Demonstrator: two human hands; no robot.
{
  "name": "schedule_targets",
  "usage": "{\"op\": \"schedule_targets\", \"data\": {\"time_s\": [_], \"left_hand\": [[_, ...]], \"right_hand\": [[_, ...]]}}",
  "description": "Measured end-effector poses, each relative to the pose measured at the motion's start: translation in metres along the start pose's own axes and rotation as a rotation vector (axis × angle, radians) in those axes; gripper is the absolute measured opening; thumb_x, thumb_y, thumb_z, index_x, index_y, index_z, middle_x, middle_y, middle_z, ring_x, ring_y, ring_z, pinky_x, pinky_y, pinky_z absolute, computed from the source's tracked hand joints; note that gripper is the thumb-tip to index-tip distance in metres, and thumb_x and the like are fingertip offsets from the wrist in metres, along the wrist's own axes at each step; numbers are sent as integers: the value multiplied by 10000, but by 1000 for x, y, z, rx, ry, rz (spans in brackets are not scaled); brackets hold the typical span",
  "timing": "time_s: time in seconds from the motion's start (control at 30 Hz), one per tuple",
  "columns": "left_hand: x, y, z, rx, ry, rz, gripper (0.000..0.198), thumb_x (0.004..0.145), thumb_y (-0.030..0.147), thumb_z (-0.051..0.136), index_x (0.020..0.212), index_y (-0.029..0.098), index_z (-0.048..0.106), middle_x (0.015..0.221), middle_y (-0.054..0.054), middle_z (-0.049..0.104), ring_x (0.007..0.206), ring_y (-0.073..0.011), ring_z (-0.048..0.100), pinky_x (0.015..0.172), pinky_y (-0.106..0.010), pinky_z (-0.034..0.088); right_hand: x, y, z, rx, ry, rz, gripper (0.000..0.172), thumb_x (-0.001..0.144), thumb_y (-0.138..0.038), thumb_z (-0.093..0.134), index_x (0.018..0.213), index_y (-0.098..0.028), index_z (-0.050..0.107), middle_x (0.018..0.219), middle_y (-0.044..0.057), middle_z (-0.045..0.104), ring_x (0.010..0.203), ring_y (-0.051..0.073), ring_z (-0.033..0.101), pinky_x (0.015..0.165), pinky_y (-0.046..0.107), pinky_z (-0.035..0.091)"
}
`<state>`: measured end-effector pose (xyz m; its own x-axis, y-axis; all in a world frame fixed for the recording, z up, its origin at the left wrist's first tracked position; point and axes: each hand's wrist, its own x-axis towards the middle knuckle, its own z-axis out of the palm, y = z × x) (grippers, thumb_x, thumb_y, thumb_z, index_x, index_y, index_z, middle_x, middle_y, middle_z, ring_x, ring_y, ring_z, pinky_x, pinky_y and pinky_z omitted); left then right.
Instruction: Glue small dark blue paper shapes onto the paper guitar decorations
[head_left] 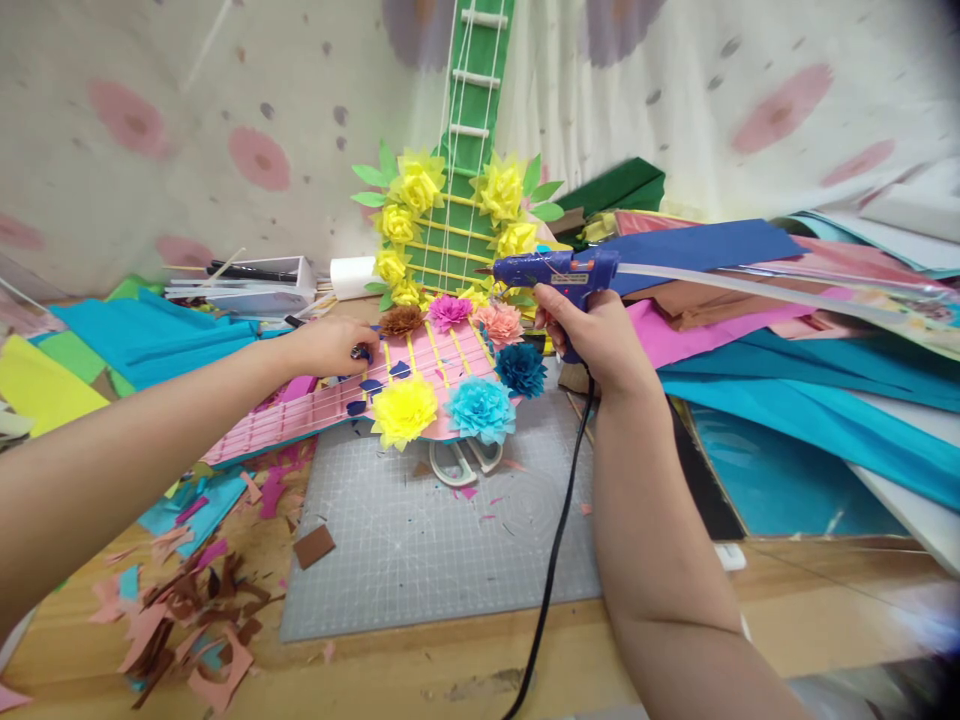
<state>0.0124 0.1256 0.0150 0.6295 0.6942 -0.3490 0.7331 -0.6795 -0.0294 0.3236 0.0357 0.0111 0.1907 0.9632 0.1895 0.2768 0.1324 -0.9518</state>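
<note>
My right hand (589, 325) is wrapped round a blue hot glue gun (555, 272), its nozzle pointing left. A long clear glue stick (690, 277) juts from the gun's rear. My left hand (337, 346) has its fingers curled at the left edge of a pink paper guitar (300, 415), pinching what looks like a small dark blue paper piece (361, 352). Similar dark blue petals (371, 386) lie on the pink surface. Round the guitar body sit a yellow flower (405, 411), a light blue flower (482, 408), a dark teal flower (521, 369) and several others.
Behind stands a green paper guitar (469, 150) edged with yellow flowers. White-handled scissors (454, 465) poke out onto the grey cutting mat (435, 560). Paper scraps (187, 620) cover the left; coloured sheets (787, 360) pile at right. The gun's black cord (559, 540) crosses the mat.
</note>
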Motion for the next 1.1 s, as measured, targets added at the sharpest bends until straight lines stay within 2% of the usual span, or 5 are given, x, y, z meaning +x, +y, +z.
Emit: {"op": "schedule_targets", "data": {"time_s": [0.23,0.47,0.63,0.87,1.1], "left_hand": [[-2,0,1,-3,18,-26,345,706,334,499,967,213,690,989,-53,710,939,-219,634,796,-287,431],[-2,6,2,5,39,-60,444,726,513,514,983,200,696,976,-101,706,916,-264,638,769,-317,438],[-3,3,3,-35,46,-57,410,704,404,519,1025,194,666,975,-83,699,907,-247,636,774,-312,443],[-5,-1,10,-82,260,47,318,755,412,515,889,194,704,993,-73,654,959,-216,593,891,-323,429],[-2,1,20,-45,261,30,247,743,366,549,840,211,714,944,-66,642,949,-225,579,897,-339,422]], "right_hand": [[1,2,0,-12,-2,-8,448,757,-610,648,620,-195,550,517,14,507,419,93,408,417,281,343],[0,0,-1,-28,-8,7,441,765,-601,642,618,-193,557,501,19,490,452,117,449,436,289,356],[-1,-2,-1,-14,-5,2,431,768,-582,647,607,-193,555,525,29,502,456,114,438,435,294,355],[1,1,-1,-23,-3,-18,467,747,-640,641,614,-203,546,505,14,488,432,104,417,422,290,371],[0,1,-1,5,2,-17,448,750,-607,659,606,-194,560,538,24,517,431,96,411,416,283,356]]}}
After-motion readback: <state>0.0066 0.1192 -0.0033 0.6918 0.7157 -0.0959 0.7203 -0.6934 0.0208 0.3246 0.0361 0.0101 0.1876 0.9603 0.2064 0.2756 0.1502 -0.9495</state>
